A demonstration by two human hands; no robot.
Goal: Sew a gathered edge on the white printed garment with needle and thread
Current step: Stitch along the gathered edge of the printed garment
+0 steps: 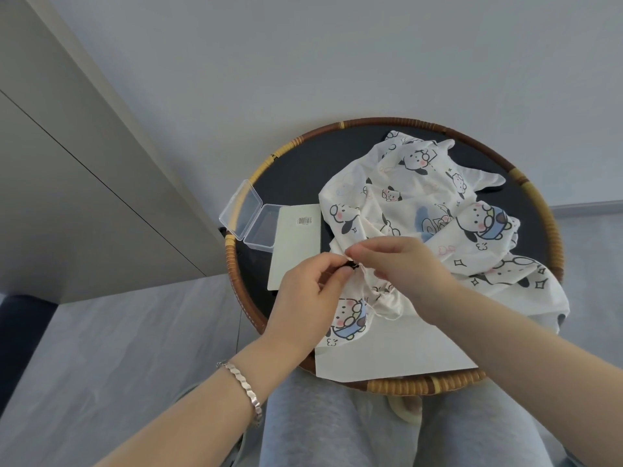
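The white garment (421,210) printed with cartoon dogs lies crumpled on a round dark table with a woven rattan rim (536,197), one flap hanging over the near edge. My left hand (303,294) pinches a small dark bunched part of the fabric at its gathered edge. My right hand (404,261) pinches the cloth right beside it, fingertips almost touching the left hand's. A thin dark thread (238,328) hangs down off the table's left side. No needle is discernible.
An open clear plastic box (251,215) sits at the table's left edge, next to a white card with a barcode (296,244). My grey-trousered legs are under the table's near rim. A wall and grey floor surround the table.
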